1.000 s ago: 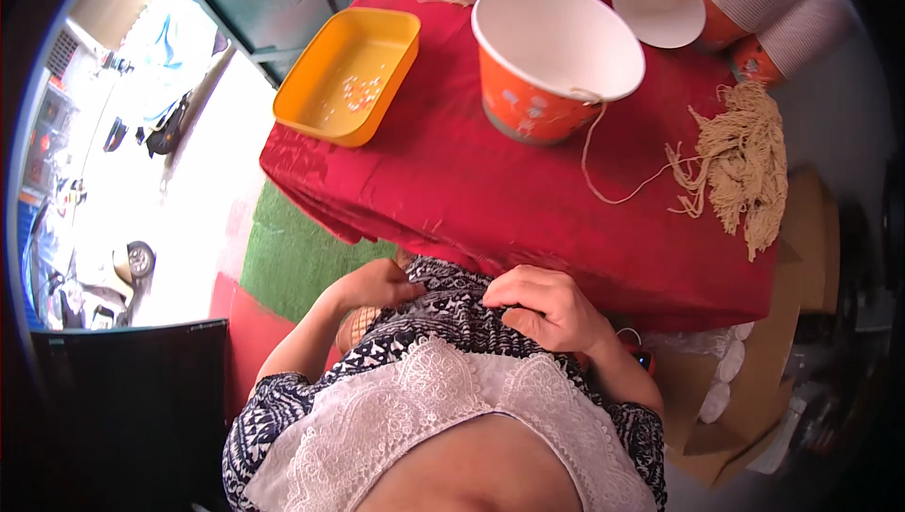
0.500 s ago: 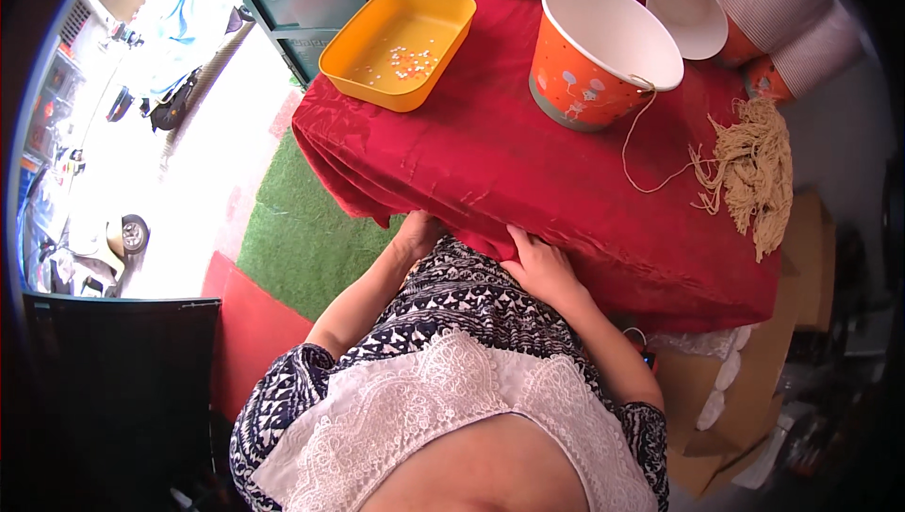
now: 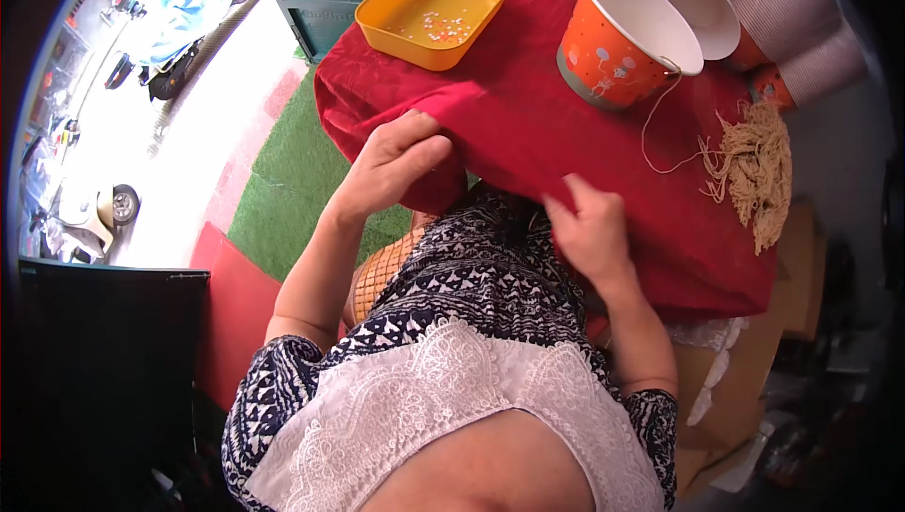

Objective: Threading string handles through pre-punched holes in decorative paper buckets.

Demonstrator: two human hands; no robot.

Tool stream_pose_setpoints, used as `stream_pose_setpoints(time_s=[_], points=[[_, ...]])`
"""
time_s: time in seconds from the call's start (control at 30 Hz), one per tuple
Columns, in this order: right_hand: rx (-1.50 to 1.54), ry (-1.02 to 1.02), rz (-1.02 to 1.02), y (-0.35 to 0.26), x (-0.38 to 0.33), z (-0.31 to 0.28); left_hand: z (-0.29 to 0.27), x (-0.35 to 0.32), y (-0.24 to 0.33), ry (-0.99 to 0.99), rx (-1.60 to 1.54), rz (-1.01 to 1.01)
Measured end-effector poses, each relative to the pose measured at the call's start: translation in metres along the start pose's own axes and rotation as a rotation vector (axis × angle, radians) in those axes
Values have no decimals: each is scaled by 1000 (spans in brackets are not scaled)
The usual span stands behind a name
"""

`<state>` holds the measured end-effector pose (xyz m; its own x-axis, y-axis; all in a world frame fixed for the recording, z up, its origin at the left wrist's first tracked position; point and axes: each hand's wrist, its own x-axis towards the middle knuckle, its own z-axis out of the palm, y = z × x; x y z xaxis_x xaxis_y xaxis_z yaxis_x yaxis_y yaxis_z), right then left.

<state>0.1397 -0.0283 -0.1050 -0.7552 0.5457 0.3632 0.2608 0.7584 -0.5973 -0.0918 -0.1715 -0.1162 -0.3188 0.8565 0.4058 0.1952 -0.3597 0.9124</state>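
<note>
Two hands are resting on the red cloth (image 3: 528, 125) covering the worktop. The left hand (image 3: 396, 163) is gripping its near edge at 9 o'clock; the right hand (image 3: 589, 229), fingers apparently loose, is lying at 3 o'clock. An orange bucket (image 3: 622, 41) is standing at 1 o'clock.

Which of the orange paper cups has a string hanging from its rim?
The big orange paper cup standing open nearest the person, on the red cloth. A thin string runs from its rim toward the string bundle. The smaller cup behind it shows none.
</note>
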Motion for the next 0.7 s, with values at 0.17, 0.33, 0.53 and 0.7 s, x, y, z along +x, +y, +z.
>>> stream_pose_setpoints(time_s=[0.17,0.33,0.53,0.7], points=[[-17,188,-41,-22,37,-40,-12,14,7,21,401,280],[-36,178,-45,-5,61,-40,-22,18,1,64,361,187],[-88,122,38,12,60,-24,-38,8,-1,75,348,163],[-45,61,36,19,59,-15,-56,9,-7,47,181,115]])
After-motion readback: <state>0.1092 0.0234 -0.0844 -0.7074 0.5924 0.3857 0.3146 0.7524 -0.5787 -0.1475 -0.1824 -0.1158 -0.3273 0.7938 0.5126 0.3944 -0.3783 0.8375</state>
